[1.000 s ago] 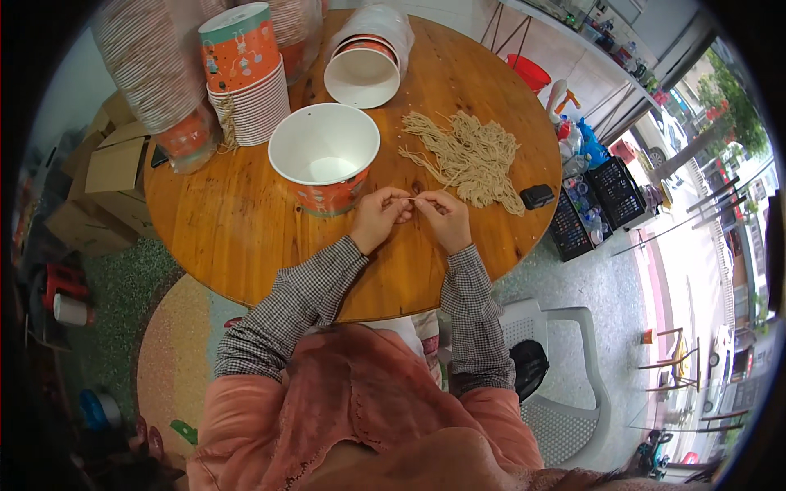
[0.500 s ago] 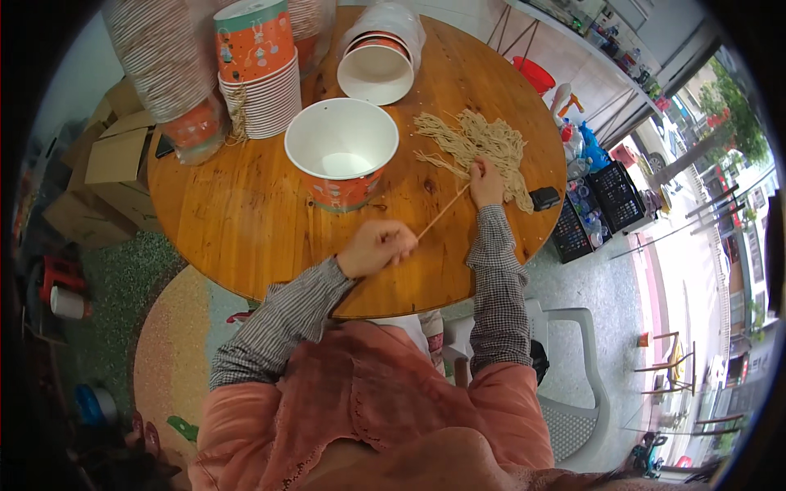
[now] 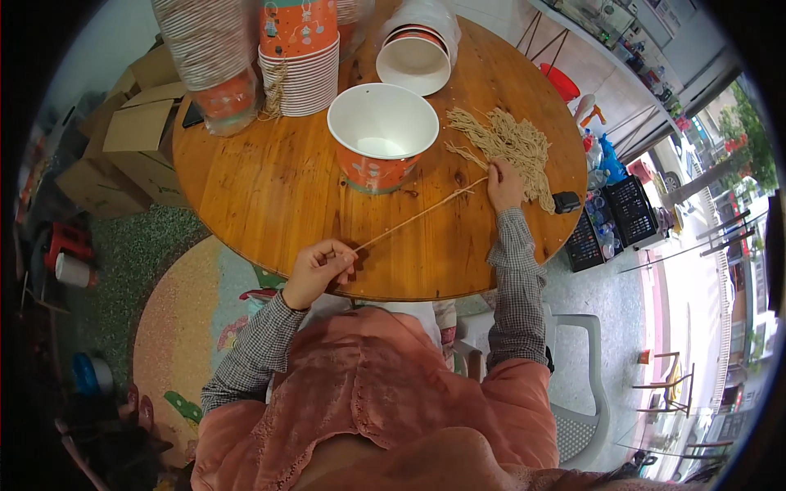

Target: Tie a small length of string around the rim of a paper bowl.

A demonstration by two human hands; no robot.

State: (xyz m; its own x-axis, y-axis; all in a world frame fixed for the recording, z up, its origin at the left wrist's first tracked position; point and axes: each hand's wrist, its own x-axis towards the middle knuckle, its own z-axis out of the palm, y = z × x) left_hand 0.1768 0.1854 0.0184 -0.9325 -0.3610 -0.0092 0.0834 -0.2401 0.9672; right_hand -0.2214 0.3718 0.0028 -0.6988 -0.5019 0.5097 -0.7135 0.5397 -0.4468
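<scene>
A thin tan cord (image 3: 412,218) stretches taut over the wooden table between my two hands. Close to the near edge, my left hand (image 3: 321,268) pinches its lower end. My right hand (image 3: 505,185) is closed on the other end, beside a loose heap of tan cords (image 3: 514,147); a short tail of cord sticks out near those fingers. Just beyond the cord stands an open paper bucket (image 3: 377,173), orange outside and white inside, upright with nothing visible in it. Neither hand touches the bucket.
Stacked orange paper buckets (image 3: 299,78) stand at the back left, with strands hanging on their side. Plastic-wrapped buckets (image 3: 413,65) lie on their side at the back. A small black object (image 3: 565,201) sits at the right edge of the round table (image 3: 246,213). Cardboard boxes (image 3: 143,131) are left.
My left hand has drawn back toward the near left, and a longer stretch of cord now spans between the hands. My right hand stays by the heap. The view has shifted slightly.
</scene>
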